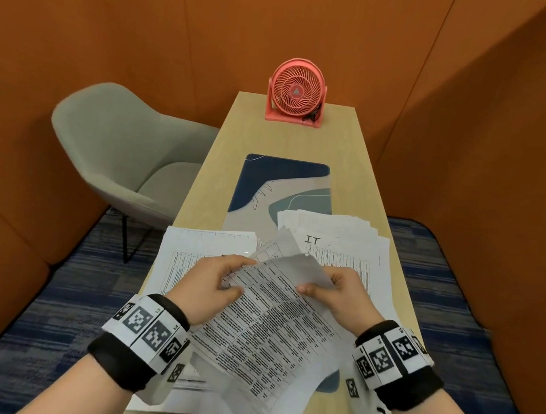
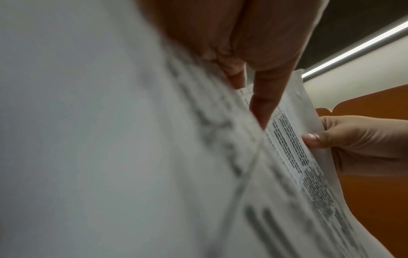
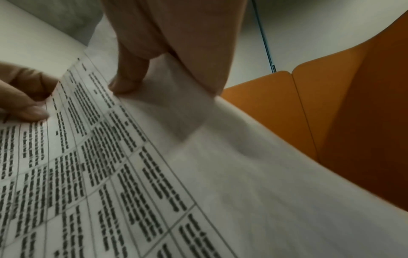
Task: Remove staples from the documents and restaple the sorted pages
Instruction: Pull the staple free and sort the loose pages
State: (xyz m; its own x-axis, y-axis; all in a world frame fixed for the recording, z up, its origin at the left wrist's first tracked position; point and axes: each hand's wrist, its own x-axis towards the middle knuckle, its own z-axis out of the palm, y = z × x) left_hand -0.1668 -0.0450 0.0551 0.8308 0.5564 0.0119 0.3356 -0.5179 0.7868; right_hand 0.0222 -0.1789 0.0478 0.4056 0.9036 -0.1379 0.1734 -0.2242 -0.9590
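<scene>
While I hold the document [image 1: 272, 322] tilted above the desk [image 1: 292, 141], my left hand [image 1: 211, 288] pinches its top-left corner and my right hand [image 1: 339, 296] pinches the folded-back top sheet, probably to expose a staple I cannot see.

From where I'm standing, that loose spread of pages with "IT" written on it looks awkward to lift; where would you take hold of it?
I'd probably come from the right and pinch the fanned pile along its right edge. That edge lies near the table's side with nothing on it. The near left corner sits under the document held by the left hand and right hand.
</scene>
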